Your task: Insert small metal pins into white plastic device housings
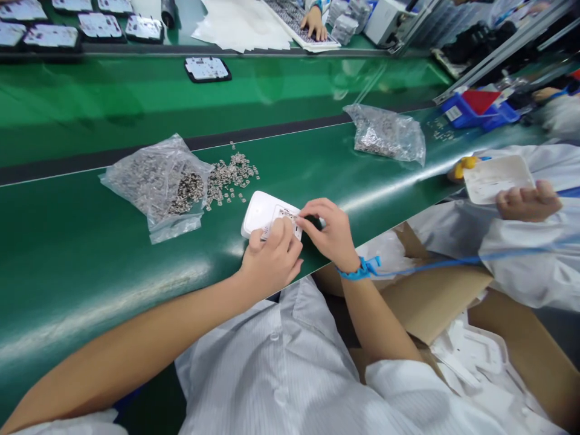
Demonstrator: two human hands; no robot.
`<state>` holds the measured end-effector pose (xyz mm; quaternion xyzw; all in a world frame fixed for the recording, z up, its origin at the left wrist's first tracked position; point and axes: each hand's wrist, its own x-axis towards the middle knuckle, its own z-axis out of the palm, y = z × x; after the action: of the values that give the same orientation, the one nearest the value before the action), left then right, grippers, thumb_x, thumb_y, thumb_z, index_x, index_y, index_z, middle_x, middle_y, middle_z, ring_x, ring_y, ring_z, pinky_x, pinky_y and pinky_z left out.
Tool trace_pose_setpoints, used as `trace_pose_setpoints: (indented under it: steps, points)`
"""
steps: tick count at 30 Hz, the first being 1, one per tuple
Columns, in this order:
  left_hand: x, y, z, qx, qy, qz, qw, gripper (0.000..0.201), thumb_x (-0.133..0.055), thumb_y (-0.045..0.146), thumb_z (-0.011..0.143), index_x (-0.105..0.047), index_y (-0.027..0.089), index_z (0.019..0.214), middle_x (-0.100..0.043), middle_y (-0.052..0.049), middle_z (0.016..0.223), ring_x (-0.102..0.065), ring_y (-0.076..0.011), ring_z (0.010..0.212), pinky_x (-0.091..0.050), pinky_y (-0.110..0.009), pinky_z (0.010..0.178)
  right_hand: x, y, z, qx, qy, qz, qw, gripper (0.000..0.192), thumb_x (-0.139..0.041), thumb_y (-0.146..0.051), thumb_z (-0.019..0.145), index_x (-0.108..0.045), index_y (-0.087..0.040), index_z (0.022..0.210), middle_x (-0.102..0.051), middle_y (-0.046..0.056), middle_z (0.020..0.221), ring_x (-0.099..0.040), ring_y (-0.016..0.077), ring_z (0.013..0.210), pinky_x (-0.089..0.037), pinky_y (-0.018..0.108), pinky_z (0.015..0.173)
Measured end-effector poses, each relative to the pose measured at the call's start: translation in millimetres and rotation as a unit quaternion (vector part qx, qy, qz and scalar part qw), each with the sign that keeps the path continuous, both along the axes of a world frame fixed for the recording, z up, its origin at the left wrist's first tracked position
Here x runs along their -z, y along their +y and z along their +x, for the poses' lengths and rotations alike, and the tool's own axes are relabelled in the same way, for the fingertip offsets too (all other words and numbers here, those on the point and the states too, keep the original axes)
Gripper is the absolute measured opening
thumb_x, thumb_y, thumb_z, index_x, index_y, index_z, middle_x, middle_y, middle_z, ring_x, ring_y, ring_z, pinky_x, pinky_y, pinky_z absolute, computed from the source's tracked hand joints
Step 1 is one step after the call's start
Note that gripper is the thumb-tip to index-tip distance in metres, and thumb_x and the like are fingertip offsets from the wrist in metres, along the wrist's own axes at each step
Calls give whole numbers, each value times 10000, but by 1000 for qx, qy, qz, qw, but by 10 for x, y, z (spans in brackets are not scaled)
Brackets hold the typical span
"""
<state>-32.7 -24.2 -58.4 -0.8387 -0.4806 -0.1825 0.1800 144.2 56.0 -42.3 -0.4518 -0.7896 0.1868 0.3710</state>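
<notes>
A white plastic housing (pixel 259 212) lies on the green table (pixel 90 260) near its front edge. My left hand (pixel 272 257) rests on its near side, fingers curled against the housing. My right hand (pixel 328 232) pinches at the housing's right end with thumb and forefinger; whether a small part is between them is hidden. A blue wrist strap (pixel 360 270) with a blue cord circles my right wrist. Just left of the housing lies a loose pile of small metal parts (pixel 230 176) beside an open clear bag (pixel 156 184) of the same parts.
A second clear bag of parts (pixel 385 134) lies at the right. A co-worker's hand (pixel 525 202) holds a white tray (pixel 496 178) at the right. Cardboard boxes (pixel 435 302) with white housings sit below. Black trays (pixel 207 69) lie on the far conveyor, where another person's hand (pixel 314 23) works.
</notes>
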Motion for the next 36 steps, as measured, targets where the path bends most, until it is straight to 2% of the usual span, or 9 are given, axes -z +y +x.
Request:
trace_pose_setpoints:
  steps: [4, 11, 23, 28, 32, 36]
  points:
    - [2, 0, -3, 0, 11, 13, 1000, 340, -487, 426, 986, -687, 213, 1159, -543, -113, 1500, -405, -330, 1356, -244, -494, 985, 164, -254, 0, 27, 20, 56, 998, 162, -632, -217, 957, -766, -257, 1038, -692, 77, 1085, -639, 229, 979, -557, 448, 871]
    - [-32, 21, 3, 15, -35, -22, 999, 319, -484, 371, 1001, -637, 172, 1198, -545, -129, 1503, -475, -307, 1311, -187, -517, 1029, 231, -247, -6, 2, 15, 55, 998, 275, -572, -197, 997, -755, -296, 1177, -671, 90, 1172, -643, 233, 1012, -572, 472, 895]
    - [-66, 33, 15, 10, -19, -21, 1000, 304, -494, 377, 992, -648, 180, 1165, -559, -126, 1494, -489, -317, 1272, -194, -515, 995, 232, -251, -5, -5, 3, 47, 999, 279, -538, -193, 1014, -738, -283, 1187, -653, 99, 1184, -640, 221, 984, -558, 456, 856]
    - [-86, 31, 13, -3, -4, -16, 1000, 341, -473, 407, 988, -652, 179, 1166, -547, -124, 1510, -509, -300, 1235, -229, -503, 924, 210, -229, 3, -21, -16, 62, 998, 284, -512, -176, 1018, -724, -267, 1184, -644, 105, 1173, -635, 218, 1005, -545, 443, 869]
    - [-92, 16, 10, -3, -13, -35, 999, 333, -481, 402, 996, -637, 188, 1198, -519, -130, 1537, -514, -306, 1246, -220, -521, 955, 204, -183, -5, -27, -68, 75, 995, 257, -502, -183, 1017, -724, -245, 1132, -655, 104, 1135, -621, 229, 1012, -523, 447, 889]
    - [-92, -7, 13, -11, -19, -36, 999, 335, -497, 389, 991, -627, 181, 1219, -536, -134, 1521, -533, -316, 1247, -234, -512, 948, 232, -161, -4, -28, -60, 99, 993, 250, -504, -191, 1018, -719, -253, 1129, -667, 98, 1120, -626, 222, 997, -517, 433, 879]
